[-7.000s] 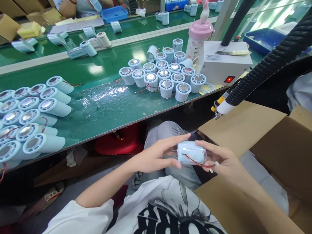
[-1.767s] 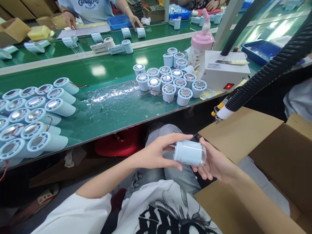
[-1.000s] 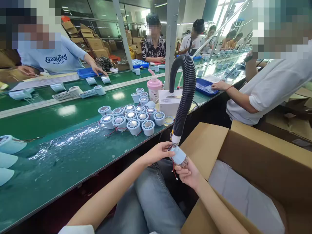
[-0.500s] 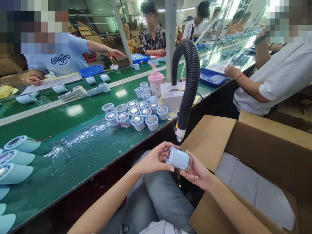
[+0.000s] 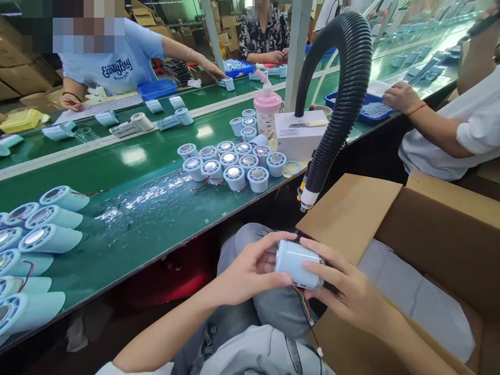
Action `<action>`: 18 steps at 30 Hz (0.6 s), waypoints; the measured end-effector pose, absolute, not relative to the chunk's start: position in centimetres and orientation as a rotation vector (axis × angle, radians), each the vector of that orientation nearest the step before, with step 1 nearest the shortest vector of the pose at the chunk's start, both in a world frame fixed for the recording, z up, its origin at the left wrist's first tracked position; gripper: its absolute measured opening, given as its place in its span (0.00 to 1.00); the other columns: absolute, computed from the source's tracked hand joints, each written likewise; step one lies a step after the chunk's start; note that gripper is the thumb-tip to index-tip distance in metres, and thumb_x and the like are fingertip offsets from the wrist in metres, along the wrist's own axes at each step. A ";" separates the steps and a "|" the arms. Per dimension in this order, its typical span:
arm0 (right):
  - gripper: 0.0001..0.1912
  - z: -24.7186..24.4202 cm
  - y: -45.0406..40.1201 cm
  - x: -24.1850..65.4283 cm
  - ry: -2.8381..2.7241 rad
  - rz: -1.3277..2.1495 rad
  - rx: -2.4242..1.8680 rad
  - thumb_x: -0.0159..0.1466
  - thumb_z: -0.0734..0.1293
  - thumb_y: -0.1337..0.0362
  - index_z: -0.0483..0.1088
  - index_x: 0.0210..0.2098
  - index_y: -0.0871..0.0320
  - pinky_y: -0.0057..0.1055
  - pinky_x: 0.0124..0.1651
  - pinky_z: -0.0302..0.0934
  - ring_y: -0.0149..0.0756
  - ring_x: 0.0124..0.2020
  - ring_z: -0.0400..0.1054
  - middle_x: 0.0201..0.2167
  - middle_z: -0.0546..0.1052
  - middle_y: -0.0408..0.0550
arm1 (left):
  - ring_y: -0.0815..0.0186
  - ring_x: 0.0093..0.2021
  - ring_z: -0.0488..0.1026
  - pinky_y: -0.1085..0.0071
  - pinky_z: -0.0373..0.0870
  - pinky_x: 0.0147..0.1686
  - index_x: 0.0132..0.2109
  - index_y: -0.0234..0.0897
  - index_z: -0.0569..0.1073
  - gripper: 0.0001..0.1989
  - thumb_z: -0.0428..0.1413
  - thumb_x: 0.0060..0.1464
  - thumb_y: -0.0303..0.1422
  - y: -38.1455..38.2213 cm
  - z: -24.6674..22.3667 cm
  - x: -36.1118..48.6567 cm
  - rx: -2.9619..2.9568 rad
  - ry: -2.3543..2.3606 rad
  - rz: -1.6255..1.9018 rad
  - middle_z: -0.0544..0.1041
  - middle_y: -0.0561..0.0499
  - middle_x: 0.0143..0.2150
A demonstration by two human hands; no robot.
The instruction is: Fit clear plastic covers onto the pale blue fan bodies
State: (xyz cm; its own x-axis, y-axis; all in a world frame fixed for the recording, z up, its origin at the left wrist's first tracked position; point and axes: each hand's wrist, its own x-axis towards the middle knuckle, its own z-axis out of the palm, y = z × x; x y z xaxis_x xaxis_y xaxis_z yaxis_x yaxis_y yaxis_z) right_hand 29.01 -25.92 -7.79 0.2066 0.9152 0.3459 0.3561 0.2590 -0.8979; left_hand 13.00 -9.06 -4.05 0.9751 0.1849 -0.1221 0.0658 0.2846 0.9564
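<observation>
A light blue cylindrical plastic housing [image 5: 297, 262] lies on its side between my two hands, above my lap. My left hand [image 5: 255, 268] grips its left end, thumb below and fingers over the top. Around the right end, which has a clear rim, the fingers of my right hand [image 5: 341, 278] are wrapped. Thin coloured wires [image 5: 307, 307] with a small white plug hang beneath the housing. Above my hands is the metal-tipped nozzle [image 5: 307, 202] of a black flexible hose [image 5: 353, 67], apart from the housing.
Several similar blue housings [image 5: 234, 177] stand on the green conveyor bench [image 5: 156, 208], with slanted ones [image 5: 50, 238] at the left. A white box [image 5: 299, 135] and a pink cup [image 5: 267, 112] sit behind. An open carton [image 5: 441, 224] is at my right. Co-workers sit across and at right.
My right hand has moved from beneath the housing's right end to wrap over it. The view has tilted down and shifted left. Across the belt, a co-worker's hand now touches a blue part.
</observation>
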 end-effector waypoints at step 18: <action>0.31 -12.5 -23.4 27.3 -0.741 1.250 -1.247 0.49 0.75 0.41 0.76 0.49 0.45 0.50 0.49 0.69 0.55 0.44 0.75 0.45 0.79 0.50 | 0.66 0.41 0.74 0.71 0.70 0.41 0.56 0.46 0.72 0.34 0.69 0.39 0.31 -8.1 -7.6 11.3 1.130 0.365 -0.070 0.76 0.51 0.48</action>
